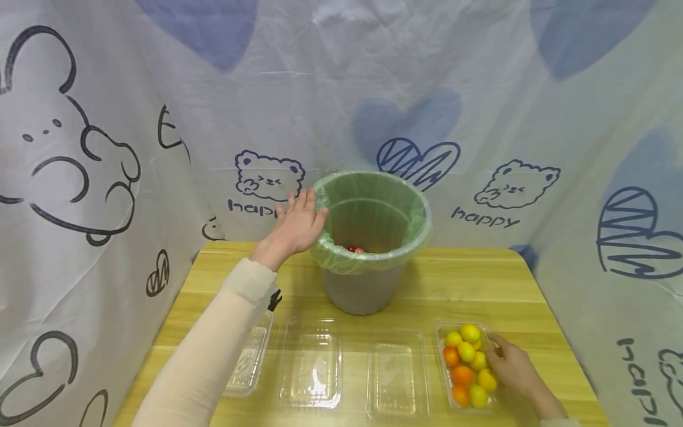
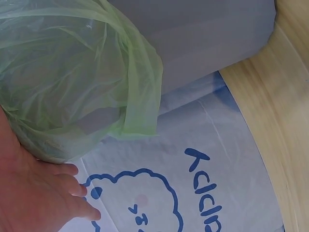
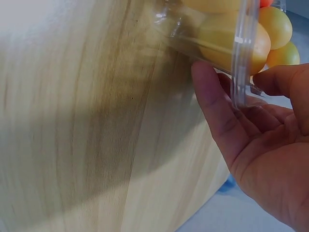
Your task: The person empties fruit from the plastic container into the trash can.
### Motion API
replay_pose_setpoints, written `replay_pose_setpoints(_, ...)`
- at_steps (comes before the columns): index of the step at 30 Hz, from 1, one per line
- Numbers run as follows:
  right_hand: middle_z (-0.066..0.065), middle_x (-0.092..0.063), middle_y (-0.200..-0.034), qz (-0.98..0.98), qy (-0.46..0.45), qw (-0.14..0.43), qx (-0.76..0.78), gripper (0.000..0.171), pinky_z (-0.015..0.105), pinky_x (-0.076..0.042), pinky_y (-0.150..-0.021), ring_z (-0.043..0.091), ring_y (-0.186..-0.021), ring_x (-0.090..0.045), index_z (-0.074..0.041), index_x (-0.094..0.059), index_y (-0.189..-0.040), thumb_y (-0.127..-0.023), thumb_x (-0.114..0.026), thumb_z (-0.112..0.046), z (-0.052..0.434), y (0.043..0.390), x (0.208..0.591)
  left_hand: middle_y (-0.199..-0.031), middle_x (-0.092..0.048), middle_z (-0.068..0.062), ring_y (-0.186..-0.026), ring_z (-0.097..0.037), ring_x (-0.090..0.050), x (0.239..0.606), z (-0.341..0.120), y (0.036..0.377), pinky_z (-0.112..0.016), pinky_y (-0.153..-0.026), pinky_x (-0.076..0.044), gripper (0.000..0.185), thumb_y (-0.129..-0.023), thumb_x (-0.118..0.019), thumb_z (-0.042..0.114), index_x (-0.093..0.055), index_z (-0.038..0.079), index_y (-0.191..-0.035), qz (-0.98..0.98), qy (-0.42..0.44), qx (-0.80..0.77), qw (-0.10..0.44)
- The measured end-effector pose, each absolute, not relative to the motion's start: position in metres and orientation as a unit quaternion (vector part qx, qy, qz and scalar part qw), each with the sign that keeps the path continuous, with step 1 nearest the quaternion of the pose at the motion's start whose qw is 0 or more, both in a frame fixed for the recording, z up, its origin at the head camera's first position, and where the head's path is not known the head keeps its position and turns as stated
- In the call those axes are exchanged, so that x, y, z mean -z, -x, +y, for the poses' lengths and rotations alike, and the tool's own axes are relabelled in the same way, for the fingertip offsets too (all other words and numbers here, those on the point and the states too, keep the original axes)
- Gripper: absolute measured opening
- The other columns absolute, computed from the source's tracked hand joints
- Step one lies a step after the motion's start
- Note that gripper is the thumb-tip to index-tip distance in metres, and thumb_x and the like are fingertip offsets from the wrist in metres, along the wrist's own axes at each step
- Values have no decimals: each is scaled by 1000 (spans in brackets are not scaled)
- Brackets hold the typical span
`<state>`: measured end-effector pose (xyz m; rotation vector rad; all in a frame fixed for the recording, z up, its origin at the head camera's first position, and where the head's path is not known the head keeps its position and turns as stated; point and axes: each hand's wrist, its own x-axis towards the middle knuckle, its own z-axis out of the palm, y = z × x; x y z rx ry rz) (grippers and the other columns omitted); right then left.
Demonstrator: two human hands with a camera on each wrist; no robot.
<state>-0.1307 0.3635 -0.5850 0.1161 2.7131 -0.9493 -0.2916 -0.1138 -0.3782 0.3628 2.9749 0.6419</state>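
A grey bin (image 1: 363,290) lined with a green plastic bag (image 1: 373,196) stands at the back of the wooden table (image 1: 453,284). Small red items (image 1: 356,249) lie inside it. My left hand (image 1: 301,210) reaches to the bin's left rim, fingers straight and touching the bag; the left wrist view shows the hand (image 2: 38,198) against the bag (image 2: 72,82). At the front right, a clear tray (image 1: 443,362) holds several yellow and orange fruits (image 1: 464,365). My right hand (image 1: 501,356) lies at its right side, fingers (image 3: 212,106) straight under the tray rim (image 3: 239,58), thumb beside it.
Three empty clear trays (image 1: 312,362) (image 1: 397,373) (image 1: 248,362) sit in a row along the table's front, the leftmost partly under my left forearm. A printed cloth backdrop (image 1: 480,118) hangs close behind and around the table.
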Motion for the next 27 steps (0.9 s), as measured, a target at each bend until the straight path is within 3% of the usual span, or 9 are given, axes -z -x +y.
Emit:
replay_pose_setpoints(11,40,-64,-130,930,-47,132,341,58,44,-64,-89,43,-114,-70,19,-37,-151,-109,-50,-19,364,130,587,-176,2,-23,-162,-47,10,378,-112,292,-71,-128,11,74,-113,-19,48,1,2,-168,968,-116,-219,38)
replay_pose_setpoints(15,40,-65,-129,929,-45,131,344,58,36,-64,-82,38,-110,-71,20,-36,-151,-110,-51,-18,364,129,586,-176,2,-23,-162,-47,10,378,-111,292,-71,-127,12,75,-113,-16,50,2,3,-168,969,-117,-214,40)
replay_pose_setpoints(19,38,-66,-127,916,-54,137,374,59,30,-60,-61,26,-82,-72,17,-35,-153,-109,-52,-18,364,126,583,-176,1,-23,-162,-47,9,377,-111,292,-71,-127,12,75,-113,-17,50,2,3,-168,969,-116,-215,40)
replay_pose_setpoints(22,37,-67,-125,904,-57,135,402,58,31,-57,-49,20,-59,-64,16,-35,-154,-109,-52,-17,365,124,581,-176,0,-25,-162,-48,7,377,-111,291,-71,-127,11,74,-113,-19,48,1,2,-168,968,-113,-220,38)
replay_pose_setpoints(27,35,-68,-121,893,-60,134,426,57,34,-58,-47,19,-49,-60,15,-36,-154,-109,-53,-15,366,124,574,-175,-2,-27,-162,-48,7,378,-111,292,-71,-127,12,73,-113,-21,44,1,1,-168,967,-112,-225,40)
